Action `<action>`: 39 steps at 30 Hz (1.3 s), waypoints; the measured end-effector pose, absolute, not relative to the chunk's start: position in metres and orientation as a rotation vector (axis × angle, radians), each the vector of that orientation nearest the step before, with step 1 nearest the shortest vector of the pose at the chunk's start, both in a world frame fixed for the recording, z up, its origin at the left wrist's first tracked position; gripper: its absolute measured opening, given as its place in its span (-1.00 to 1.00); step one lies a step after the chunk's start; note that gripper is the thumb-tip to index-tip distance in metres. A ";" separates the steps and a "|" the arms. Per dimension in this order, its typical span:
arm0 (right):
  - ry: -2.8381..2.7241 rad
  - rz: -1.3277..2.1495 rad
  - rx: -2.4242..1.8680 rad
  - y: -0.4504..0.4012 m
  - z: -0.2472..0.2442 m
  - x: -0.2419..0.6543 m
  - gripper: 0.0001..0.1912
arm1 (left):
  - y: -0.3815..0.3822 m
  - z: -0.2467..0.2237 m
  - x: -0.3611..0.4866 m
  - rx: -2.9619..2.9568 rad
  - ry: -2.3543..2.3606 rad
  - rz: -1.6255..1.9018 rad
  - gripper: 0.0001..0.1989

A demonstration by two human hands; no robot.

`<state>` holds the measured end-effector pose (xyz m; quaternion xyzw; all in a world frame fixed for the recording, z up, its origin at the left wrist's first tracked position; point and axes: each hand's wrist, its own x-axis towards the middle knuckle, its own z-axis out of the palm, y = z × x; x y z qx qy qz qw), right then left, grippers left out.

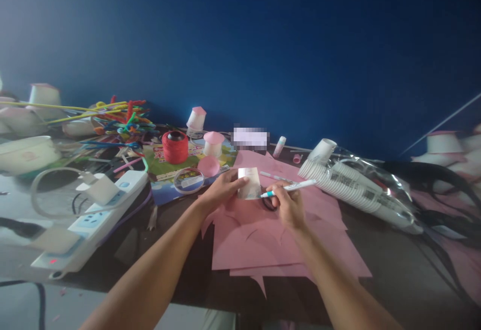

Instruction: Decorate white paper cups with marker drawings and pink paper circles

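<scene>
Over the pink paper (259,250), we see left hand (225,188) pinching a white piece (252,189), maybe a cup; right hand (289,207) clamped round a marker (302,185) beside that piece.

A craft workspace, shown by pipe cleaners (130,119), red yarn (175,149) and stacked paper cups (347,185) toward the far edge of the desk (287,292).

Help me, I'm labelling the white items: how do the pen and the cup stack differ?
The pen is held in the right hand, while the cup stack lies with no hand on it. The pen is slim; the cup stack is far bulkier. The pen has teal near its tip, while the cup stack shows ribbed rims and clear plastic. Both are mostly white and long in shape.
</scene>
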<state>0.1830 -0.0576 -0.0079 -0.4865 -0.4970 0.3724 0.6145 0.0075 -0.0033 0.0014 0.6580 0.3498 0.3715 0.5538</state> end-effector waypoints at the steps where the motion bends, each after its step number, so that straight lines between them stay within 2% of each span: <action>1: -1.130 0.866 -1.122 -0.057 -0.008 0.183 -0.76 | -0.003 0.001 0.007 1.554 0.826 0.878 -0.62; 9: -0.884 0.917 -1.059 -0.050 -0.012 0.186 -0.80 | -0.001 0.000 0.008 1.562 0.876 0.881 -0.57; 39: -0.906 0.935 -1.102 -0.050 -0.013 0.185 -0.80 | 0.001 -0.003 0.007 1.566 0.875 0.885 -0.64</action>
